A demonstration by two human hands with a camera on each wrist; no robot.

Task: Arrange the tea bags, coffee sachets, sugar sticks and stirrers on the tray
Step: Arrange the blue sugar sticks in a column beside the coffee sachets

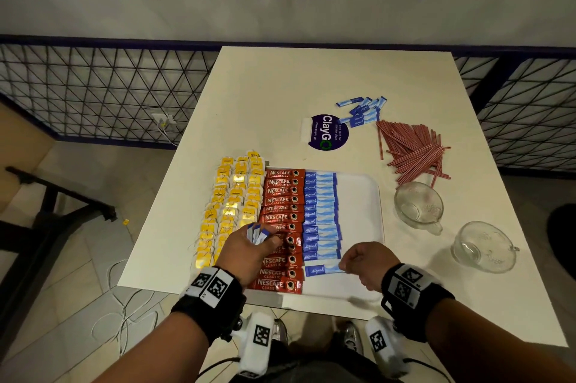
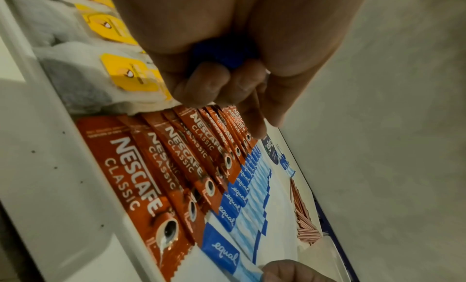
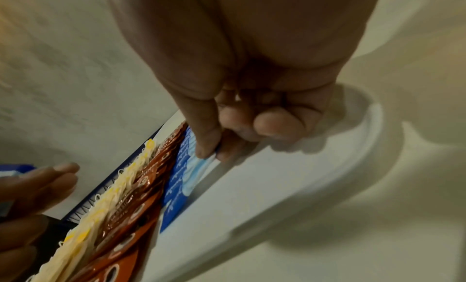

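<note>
Tray [image 1: 358,195]: tea bags [image 1: 230,205] left, coffee sachets [image 1: 282,217] mid, sugar sticks [image 1: 321,211] right.

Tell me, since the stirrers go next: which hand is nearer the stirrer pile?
Right. The right hand is at the tray's near edge, pinching a sugar stick, below the stirrer pile. The left hand is farther left, over the coffee sachets.

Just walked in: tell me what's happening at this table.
A person is filling a white tray with drink supplies. Tea bags, coffee sachets and a column of blue sugar sticks already lie in rows. The right hand pinches one sugar stick at the column's near end, while the left hand holds a few more. The stirrers and some loose sugar sticks remain on the table.
</note>
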